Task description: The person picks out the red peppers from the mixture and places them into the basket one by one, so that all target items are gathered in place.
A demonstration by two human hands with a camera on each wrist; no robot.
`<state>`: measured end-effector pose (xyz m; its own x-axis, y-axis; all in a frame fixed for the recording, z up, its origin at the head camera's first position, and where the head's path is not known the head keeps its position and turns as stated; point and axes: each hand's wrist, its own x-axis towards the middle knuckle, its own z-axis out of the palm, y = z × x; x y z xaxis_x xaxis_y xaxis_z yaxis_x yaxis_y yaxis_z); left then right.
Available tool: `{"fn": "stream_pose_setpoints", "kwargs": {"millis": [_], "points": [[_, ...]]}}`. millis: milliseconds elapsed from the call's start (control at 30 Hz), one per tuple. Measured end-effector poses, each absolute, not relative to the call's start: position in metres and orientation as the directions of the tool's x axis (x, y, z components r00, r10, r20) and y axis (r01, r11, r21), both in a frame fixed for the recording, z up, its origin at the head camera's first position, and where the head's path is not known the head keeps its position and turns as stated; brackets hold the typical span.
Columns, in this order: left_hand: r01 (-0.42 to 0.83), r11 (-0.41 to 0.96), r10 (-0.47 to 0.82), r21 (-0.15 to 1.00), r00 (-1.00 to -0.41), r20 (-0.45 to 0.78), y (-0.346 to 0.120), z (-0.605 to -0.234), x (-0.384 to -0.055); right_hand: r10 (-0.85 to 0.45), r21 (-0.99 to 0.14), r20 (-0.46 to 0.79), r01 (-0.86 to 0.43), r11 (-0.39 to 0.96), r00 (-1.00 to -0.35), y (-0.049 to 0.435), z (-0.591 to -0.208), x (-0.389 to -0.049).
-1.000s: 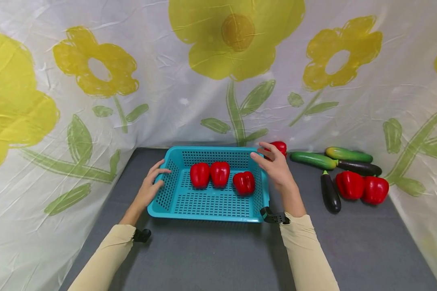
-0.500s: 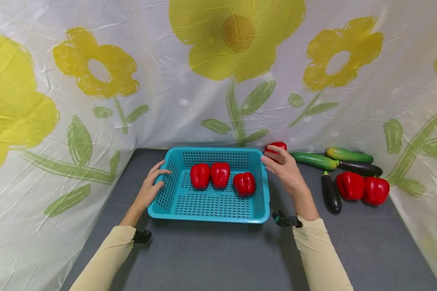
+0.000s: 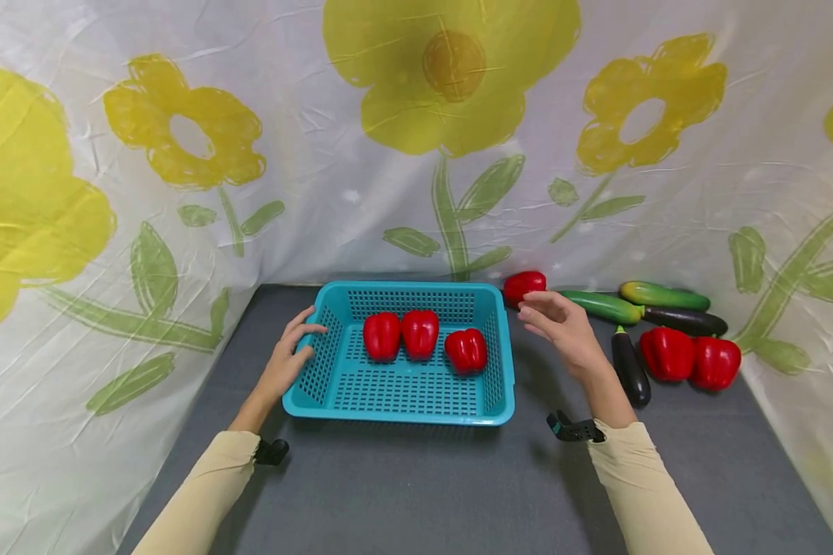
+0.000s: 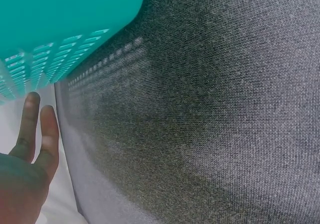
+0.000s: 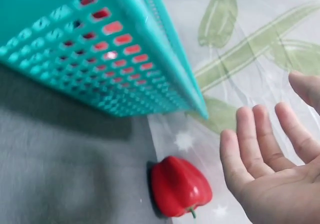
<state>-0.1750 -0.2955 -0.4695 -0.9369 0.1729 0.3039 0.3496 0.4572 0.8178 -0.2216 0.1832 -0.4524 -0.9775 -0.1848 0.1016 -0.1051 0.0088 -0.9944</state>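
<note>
A blue plastic basket with slotted walls stands mid-table. Inside lie three red bell peppers, a left one, a middle one and a right one. My left hand is at the basket's left side, fingertips right at the rim; the left wrist view shows two straight fingers close to the outer wall. To the right of the basket hovers my right hand, empty, its fingers relaxed and slightly bent. Just beyond it is another red bell pepper, lying on the table behind the basket's right corner.
At the right lie a green zucchini, a yellow-green zucchini, a dark eggplant and a second eggplant. Two red bell peppers, one left and one right, sit beside them. A flowered cloth hangs behind the grey table.
My right hand has moved right, from over the basket's right rim to outside it, uncovering the pepper behind. The left hand and the basket have stayed in place.
</note>
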Motion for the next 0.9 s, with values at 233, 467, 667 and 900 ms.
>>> {"fn": "stream_pose_setpoints", "kwargs": {"millis": [233, 467, 667, 900], "points": [[0.356, 0.464, 0.169, 0.811, -0.935, 0.313, -0.296, -0.471, -0.175, -0.185, -0.992, 0.119, -0.126, 0.026, -0.975, 0.2, -0.455, -0.219], [0.36, 0.469, 0.174, 0.806, -0.933, 0.316, -0.295, -0.471, -0.175, -0.211, -0.987, 0.134, -0.149, 0.056, -0.968, 0.217, -0.457, -0.215], [0.368, 0.468, 0.173, 0.803, -0.93, 0.325, -0.296, -0.471, -0.175, -0.217, -0.989, 0.14, -0.145, 0.009, -0.966, 0.241, -0.457, -0.21], [0.367, 0.467, 0.177, 0.805, -0.93, 0.322, -0.295, -0.47, -0.175, -0.207, -0.99, 0.142, -0.141, -0.022, -0.968, 0.275, -0.46, -0.207]]}}
